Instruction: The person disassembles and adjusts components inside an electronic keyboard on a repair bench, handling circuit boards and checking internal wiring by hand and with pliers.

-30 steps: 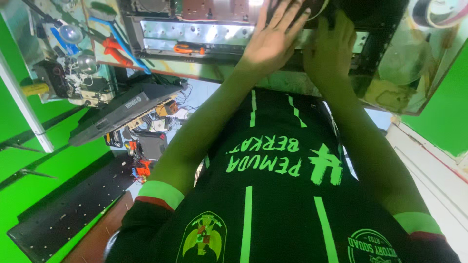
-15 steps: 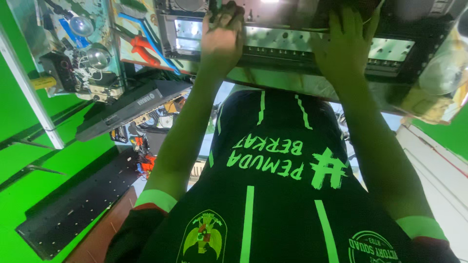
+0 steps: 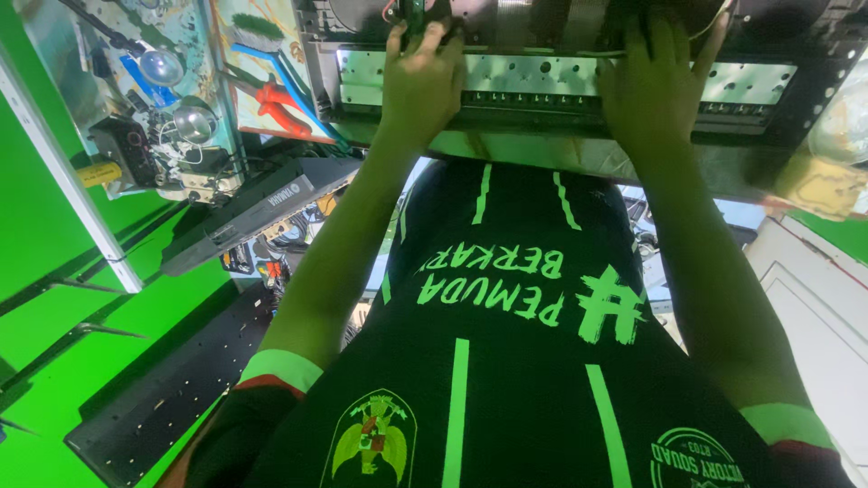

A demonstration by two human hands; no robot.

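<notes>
While both arms reach out over a black shirt with green stripes [image 3: 506, 361], the person presses on an opened electronic chassis [image 3: 561, 86] at the near edge of the bench. Left hand [image 3: 423, 86] lies fingers curled over the perforated metal rail, thumb side near a small upright part; whether it pinches anything cannot be told. Right hand [image 3: 653, 86] rests flat, fingers spread, holding nothing, on the same rail. Steady, even pressure from both palms, kept clear of the row of dark connectors just below, looks the sound way to handle it. Red-handled pliers [image 3: 276, 101] and a green brush [image 3: 258, 27] lie on a tray [image 3: 237, 68] just left of the chassis; a dark keyboard [image 3: 258, 212] leans below them, well apart. Loose wiring above the left hand crowds the reach.
</notes>
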